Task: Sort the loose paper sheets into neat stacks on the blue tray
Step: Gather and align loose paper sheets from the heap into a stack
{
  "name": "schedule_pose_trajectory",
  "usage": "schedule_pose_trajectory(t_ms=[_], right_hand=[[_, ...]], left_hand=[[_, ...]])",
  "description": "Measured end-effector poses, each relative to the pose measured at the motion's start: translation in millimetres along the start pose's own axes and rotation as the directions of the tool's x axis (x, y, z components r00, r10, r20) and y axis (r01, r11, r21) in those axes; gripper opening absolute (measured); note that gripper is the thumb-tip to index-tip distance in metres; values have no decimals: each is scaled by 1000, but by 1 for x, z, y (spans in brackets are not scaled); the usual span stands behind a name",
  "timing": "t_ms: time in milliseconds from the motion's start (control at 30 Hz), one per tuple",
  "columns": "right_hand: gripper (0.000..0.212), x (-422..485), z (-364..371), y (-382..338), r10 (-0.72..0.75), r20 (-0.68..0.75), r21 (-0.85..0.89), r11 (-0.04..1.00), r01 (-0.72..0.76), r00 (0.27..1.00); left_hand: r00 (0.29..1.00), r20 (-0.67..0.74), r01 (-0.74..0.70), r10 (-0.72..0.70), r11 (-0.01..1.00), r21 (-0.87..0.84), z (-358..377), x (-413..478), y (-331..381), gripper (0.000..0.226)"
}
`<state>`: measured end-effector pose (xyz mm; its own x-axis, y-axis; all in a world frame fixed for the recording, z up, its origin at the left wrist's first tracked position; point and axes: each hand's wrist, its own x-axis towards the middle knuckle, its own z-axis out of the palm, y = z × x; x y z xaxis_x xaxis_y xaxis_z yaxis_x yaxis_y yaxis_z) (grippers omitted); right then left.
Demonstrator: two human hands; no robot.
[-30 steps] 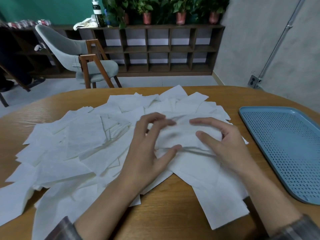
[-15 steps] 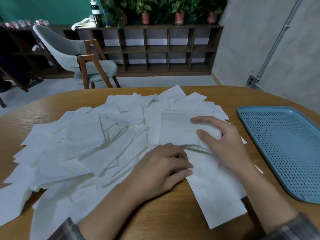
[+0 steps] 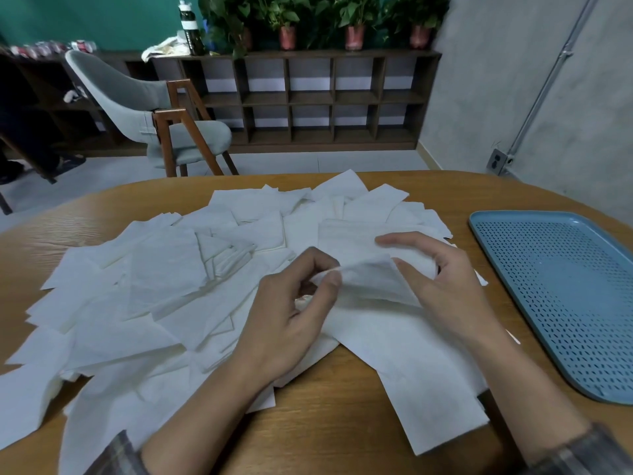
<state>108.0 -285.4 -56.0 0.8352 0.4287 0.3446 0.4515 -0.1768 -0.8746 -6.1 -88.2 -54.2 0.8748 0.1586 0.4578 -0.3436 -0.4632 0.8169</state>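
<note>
Head view. A wooden table carries a wide, untidy pile of white paper sheets, overlapping at many angles and spread from the left edge to the middle of the tabletop. The blue tray, perforated, lies flat at the right side of the table, apart from the pile.

The left hand is curled, and its thumb and forefinger pinch the corner of one sheet, which is raised off the pile and slopes down to the right. The right hand is half closed beside it. Its fingers arch over a small stack of squared sheets lying on the pile and its thumb is set against the near edge, so that it grips the stack. The raised sheet lies between the two hands and overlaps the stack's near edge.

Behind the table: a grey chair with wooden legs, a low dark shelf, potted plants and a bottle on top of it.
</note>
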Motion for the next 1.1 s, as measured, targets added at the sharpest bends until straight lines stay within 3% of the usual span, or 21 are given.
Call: schedule_pose_trajectory(t_ms=[167, 200, 300, 400, 567, 667, 800, 900, 1100], right_hand=[[19, -2, 1, -7, 34, 39, 117, 992, -38, 999], [27, -4, 1, -10, 48, 65, 176, 983, -59, 997], [34, -8, 4, -16, 64, 161, 260, 960, -105, 985], [13, -11, 12, -16, 40, 220, 231, 969, -92, 975], [9, -10, 13, -17, 84, 115, 244, 963, -110, 990], [8, -7, 11, -16, 122, 29, 260, 957, -126, 992], [9, -6, 7, -17, 141, 46, 222, 964, -148, 989], [8, -6, 7, -16, 187, 114, 170, 964, -205, 976], [47, -11, 10, -24, 111, 340, 186, 965, -183, 934]], left_hand=[[983, -143, 101, -118, 988, -119, -6, 6, 0, 18], [978, -153, 119, -140, 983, -140, -7, 8, 0, 18], [979, -121, 141, -162, 976, -163, -7, 8, 2, 15], [988, -57, 135, -141, 986, -94, -8, 5, 2, 15], [961, 125, 270, -246, 932, -242, -4, 6, 9, 58], [951, 126, 307, -283, 916, -258, -5, 7, 6, 71], [943, -86, 295, -323, 925, -238, -11, 10, 3, 60], [941, -200, 237, -272, 954, -183, -17, 13, 4, 42], [983, -46, 174, -177, 983, -66, -20, 11, 6, 15]])
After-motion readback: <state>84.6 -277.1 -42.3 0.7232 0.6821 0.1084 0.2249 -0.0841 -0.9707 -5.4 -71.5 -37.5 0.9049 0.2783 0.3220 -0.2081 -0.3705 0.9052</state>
